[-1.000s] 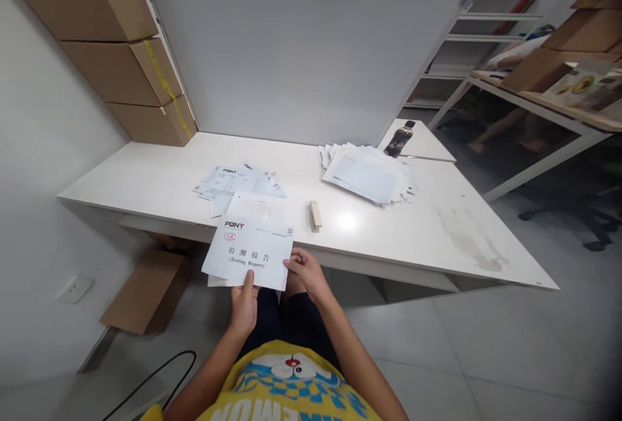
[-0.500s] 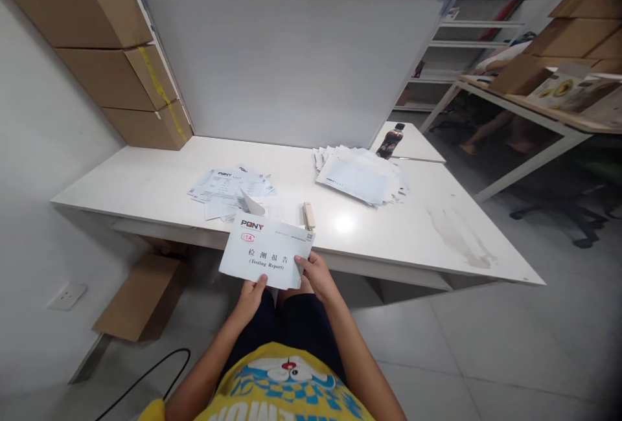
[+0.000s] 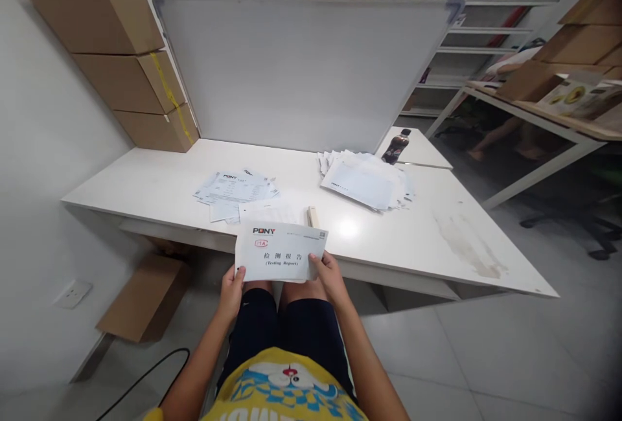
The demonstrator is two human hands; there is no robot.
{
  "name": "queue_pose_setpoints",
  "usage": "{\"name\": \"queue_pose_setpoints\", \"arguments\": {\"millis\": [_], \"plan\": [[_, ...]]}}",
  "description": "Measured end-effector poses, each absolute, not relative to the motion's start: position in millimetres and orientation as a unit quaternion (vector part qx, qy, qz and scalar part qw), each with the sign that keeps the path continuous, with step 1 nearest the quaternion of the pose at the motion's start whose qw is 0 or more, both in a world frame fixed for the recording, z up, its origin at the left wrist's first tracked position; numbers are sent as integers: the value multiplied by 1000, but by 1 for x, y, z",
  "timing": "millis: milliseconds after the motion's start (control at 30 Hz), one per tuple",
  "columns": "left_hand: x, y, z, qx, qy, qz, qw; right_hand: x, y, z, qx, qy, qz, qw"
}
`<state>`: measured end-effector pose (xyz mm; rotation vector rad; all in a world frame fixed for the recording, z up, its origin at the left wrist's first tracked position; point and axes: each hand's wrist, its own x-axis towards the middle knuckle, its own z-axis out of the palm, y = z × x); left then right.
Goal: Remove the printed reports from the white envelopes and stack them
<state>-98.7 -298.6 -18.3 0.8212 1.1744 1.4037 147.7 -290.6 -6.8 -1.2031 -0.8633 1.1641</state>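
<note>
Between both hands I hold a printed testing report (image 3: 282, 252) above my lap, near the table's front edge, its cover facing up. My left hand (image 3: 232, 291) grips its lower left corner, thumb on top. On the right edge, my right hand (image 3: 329, 276) pinches it with the thumb over the cover. Just behind the report lies a small beige stapler (image 3: 312, 216), partly hidden by it. Loose printed sheets (image 3: 233, 189) are spread to the left on the white table (image 3: 155, 181). To the right rests a fanned pile of reports (image 3: 362, 181).
A whiteboard (image 3: 306, 71) stands along the table's back. Stacked cardboard boxes (image 3: 140, 84) rise at the left, and another box (image 3: 143, 298) sits on the floor. A cola bottle (image 3: 396, 147) stands behind the report pile. At far right, a person sits behind a second table (image 3: 534, 110).
My left hand has shifted from the report's bottom edge to its lower left corner. The report is now level rather than slanted, and the raised sheet behind it lies flat.
</note>
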Motion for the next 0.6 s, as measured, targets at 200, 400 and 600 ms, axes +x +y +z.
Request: {"name": "queue_pose_setpoints", "arguments": {"millis": [200,400,600], "plan": [[-97,-291,-24,355,503,570,544,168,-291,-10,-514,-360,543,558],[-96,-297,-23,351,499,528,591,183,-303,-4,-507,-368,558,545],[-61,-287,-8,374,481,517,601,179,-308,18,-496,-374,459,634]]}}
